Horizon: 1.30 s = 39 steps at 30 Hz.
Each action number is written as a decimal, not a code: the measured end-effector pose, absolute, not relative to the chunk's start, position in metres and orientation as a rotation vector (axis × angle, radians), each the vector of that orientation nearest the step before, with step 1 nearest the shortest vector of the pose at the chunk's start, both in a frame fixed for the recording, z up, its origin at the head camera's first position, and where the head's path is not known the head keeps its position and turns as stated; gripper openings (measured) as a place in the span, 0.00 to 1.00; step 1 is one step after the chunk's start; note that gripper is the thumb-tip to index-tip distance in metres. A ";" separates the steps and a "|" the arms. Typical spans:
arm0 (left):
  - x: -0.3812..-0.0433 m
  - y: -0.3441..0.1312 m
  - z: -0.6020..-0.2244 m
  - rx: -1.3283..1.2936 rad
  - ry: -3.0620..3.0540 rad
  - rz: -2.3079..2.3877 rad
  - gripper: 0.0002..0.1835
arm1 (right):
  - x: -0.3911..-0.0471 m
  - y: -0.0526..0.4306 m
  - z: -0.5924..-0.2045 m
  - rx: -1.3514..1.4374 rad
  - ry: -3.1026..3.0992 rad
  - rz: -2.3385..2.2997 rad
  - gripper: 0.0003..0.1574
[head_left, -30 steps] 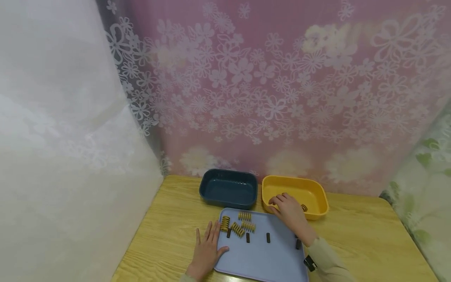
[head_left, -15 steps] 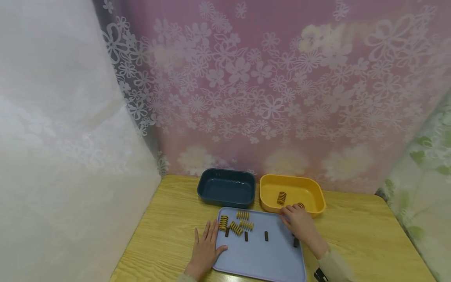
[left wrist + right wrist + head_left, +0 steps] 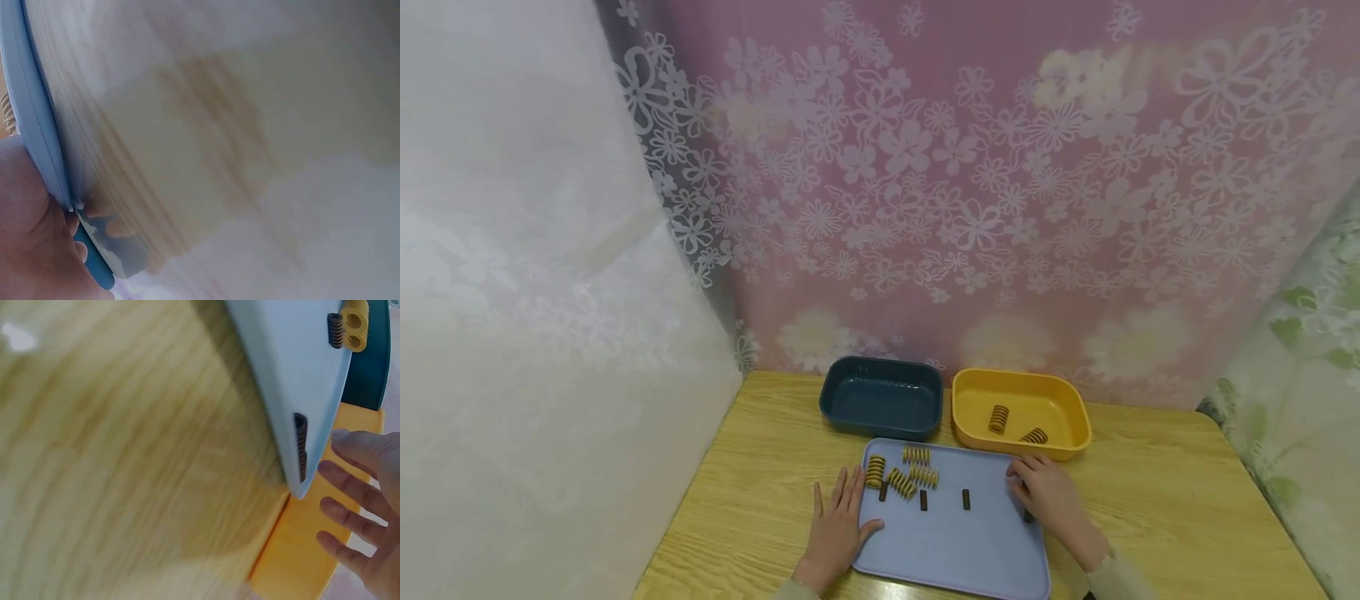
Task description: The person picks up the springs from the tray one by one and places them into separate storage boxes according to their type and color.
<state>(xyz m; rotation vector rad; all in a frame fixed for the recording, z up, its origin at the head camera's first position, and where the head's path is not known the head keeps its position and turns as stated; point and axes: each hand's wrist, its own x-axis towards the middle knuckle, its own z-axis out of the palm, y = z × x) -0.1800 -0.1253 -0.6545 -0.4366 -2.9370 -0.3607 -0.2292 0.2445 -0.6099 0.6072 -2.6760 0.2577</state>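
My left hand (image 3: 837,529) lies flat with straight, spread fingers at the left edge of a pale blue tray (image 3: 947,550); the left wrist view shows its palm beside the rim. My right hand (image 3: 1054,500) is over the tray's right side, near its far corner. Nothing shows between its loosely bent fingers (image 3: 347,512) in the right wrist view. Near that hand, dark coil springs (image 3: 301,447) lie by the tray's edge, partly hidden in the head view. Several yellow coil springs (image 3: 901,483) and small dark springs (image 3: 966,499) lie on the tray's far part.
Behind the tray stand a dark teal container (image 3: 881,429) and a yellow container (image 3: 1078,433). Two brownish coil springs (image 3: 998,419) lie inside the yellow one. A wooden table (image 3: 745,500) carries everything, with patterned curtains (image 3: 925,208) behind and at the sides.
My right hand has come from over the yellow container back to the tray's right side. A spring at the container's left, earlier behind the hand, is now visible. My left hand has stayed put.
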 end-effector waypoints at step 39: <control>-0.180 -0.126 -0.654 -0.441 -2.975 -0.390 0.47 | -0.219 0.242 -0.614 0.484 -2.785 0.243 0.14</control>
